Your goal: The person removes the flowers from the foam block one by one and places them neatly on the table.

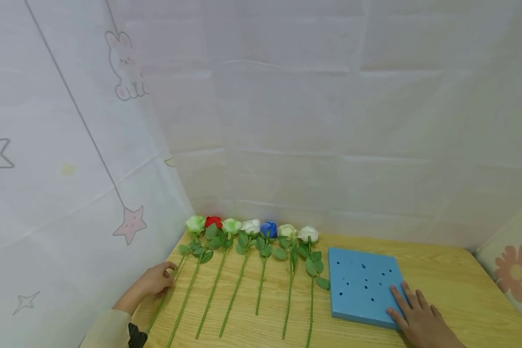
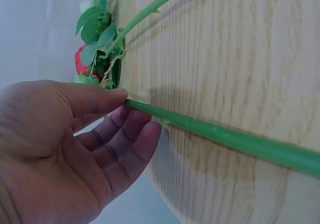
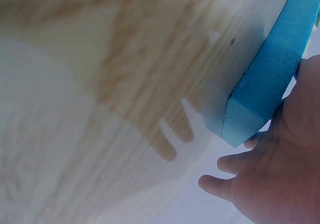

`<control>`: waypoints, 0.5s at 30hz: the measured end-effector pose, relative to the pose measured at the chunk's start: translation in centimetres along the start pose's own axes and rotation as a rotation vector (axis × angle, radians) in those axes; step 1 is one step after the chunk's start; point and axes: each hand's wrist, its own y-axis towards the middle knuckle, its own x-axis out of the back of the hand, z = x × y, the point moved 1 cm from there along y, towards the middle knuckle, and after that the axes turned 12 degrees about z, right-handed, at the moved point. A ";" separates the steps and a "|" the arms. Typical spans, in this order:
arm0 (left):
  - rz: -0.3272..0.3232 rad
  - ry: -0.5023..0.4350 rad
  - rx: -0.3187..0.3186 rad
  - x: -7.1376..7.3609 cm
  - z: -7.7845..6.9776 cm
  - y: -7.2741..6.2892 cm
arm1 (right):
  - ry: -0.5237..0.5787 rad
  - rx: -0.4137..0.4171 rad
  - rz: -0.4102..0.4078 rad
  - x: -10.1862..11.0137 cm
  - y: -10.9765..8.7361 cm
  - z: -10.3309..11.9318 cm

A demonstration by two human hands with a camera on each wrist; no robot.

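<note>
At the left end of a row of artificial roses, my left hand [image 1: 156,279] pinches the green stem [image 2: 215,133] of the outermost rose between thumb and fingertips. The stem lies low over the wood, and that rose's pale green bloom [image 1: 195,224] is at the back. My right hand [image 1: 422,316] rests with fingers spread on the right edge of a square blue foam block [image 1: 356,304], whose top has several small dark holes. In the right wrist view, the hand [image 3: 280,179] lies beside the block's corner [image 3: 250,114].
Red [image 1: 213,222], green-white [image 1: 232,226], white [image 1: 251,226], blue [image 1: 268,229] and cream [image 1: 286,231] roses lie side by side, stems toward me. Another white rose [image 1: 308,234] lies next to the block. Pale cloth [image 1: 287,121] hangs behind the wooden table [image 1: 452,270].
</note>
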 end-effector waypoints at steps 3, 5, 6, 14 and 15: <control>0.006 0.007 -0.001 0.1 -0.1 0.2 | 0.005 0.003 0.009 0.0 0.0 -0.1; 0.028 -0.002 0.002 0.1 -0.2 0.3 | 0.013 0.005 0.011 0.0 0.0 -0.1; 0.034 -0.007 0.007 0.1 -0.3 0.4 | 0.015 0.007 0.009 0.0 0.0 -0.1; 0.035 0.012 -0.001 0.1 -0.7 0.6 | 0.023 0.001 -0.002 0.0 0.3 -0.2; 0.034 0.013 -0.001 0.2 -0.7 0.6 | 0.020 0.002 -0.005 0.0 0.3 -0.2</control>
